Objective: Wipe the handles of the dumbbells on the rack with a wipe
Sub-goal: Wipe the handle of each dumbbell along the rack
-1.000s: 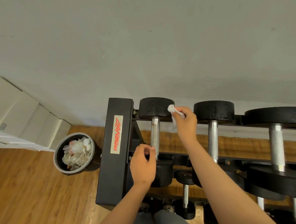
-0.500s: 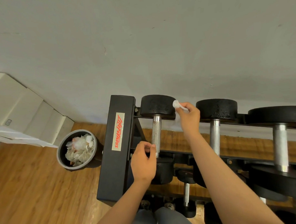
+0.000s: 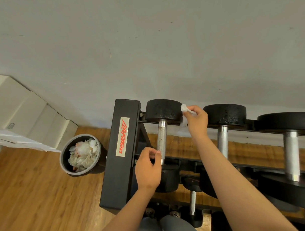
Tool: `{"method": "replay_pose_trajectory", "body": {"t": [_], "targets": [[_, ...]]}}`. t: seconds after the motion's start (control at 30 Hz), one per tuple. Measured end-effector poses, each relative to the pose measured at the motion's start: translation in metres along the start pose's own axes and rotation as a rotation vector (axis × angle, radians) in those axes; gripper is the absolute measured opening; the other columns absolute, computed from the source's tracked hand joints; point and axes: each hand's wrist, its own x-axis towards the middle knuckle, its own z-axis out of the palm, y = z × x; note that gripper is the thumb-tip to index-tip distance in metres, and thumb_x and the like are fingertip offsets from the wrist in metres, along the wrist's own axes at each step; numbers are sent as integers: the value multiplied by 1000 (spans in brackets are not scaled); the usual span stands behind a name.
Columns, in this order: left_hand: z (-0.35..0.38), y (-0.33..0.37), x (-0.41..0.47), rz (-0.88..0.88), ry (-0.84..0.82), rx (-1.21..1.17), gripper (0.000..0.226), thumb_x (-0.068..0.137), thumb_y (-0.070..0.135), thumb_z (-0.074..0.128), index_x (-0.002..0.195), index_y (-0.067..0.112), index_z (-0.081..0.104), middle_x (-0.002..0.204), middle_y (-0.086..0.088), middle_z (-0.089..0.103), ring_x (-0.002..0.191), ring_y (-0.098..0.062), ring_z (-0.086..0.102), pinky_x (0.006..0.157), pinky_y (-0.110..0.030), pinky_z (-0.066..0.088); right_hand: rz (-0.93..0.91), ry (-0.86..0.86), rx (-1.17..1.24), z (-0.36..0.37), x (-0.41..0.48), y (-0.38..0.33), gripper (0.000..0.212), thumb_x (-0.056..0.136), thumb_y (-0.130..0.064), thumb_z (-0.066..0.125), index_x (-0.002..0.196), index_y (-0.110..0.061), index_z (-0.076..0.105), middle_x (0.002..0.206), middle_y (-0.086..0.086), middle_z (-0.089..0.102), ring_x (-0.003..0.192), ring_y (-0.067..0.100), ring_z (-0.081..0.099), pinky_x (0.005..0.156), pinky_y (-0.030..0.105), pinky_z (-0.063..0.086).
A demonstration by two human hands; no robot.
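Observation:
A black dumbbell rack (image 3: 121,151) with a red-lettered label holds a row of dumbbells. The leftmost dumbbell has a black far head (image 3: 162,110) and a knurled steel handle (image 3: 161,139). My left hand (image 3: 148,169) pinches the near end of that handle with thumb and fingertips. My right hand (image 3: 197,121) grips a crumpled white wipe (image 3: 184,108) against the right side of the far head, above the handle. The near head of this dumbbell is mostly hidden behind my left hand.
Two bigger dumbbells (image 3: 224,130) (image 3: 291,145) lie to the right on the top tier, and smaller ones (image 3: 192,205) sit on the lower tier. A round bin (image 3: 64,163) full of used wipes stands on the wooden floor left of the rack. A grey wall runs behind.
My right hand with the wipe has shifted slightly right and up along the edge of the far head. My left hand has stayed on the near end of the handle.

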Motion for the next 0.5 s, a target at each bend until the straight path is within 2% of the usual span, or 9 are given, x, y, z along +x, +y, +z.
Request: {"method": "replay_pose_trajectory", "body": {"t": [0.17,0.37,0.5], "targets": [[0,0,-1,6,10,-5,6,95,35,54,92,31,56,88,15,62,86,5,58,69,-9,40,7,-25,4,-2,0,0,8,92,-17,63,86,-13,67,79,-6,61,75,3,54,65,16,41],[0,0,0,3,8,6,7,95,35,54,92,29,57,88,15,62,85,3,59,69,-9,39,15,19,31,0,-20,13,8,92,-15,62,84,-17,66,80,-6,63,78,3,56,68,12,40],[1,-2,0,11,8,-7,7,95,35,54,93,29,57,89,14,63,85,1,60,69,-11,41,39,36,7,4,4,0,8,92,-14,61,86,-15,66,80,-6,63,76,3,55,67,17,41]]}}
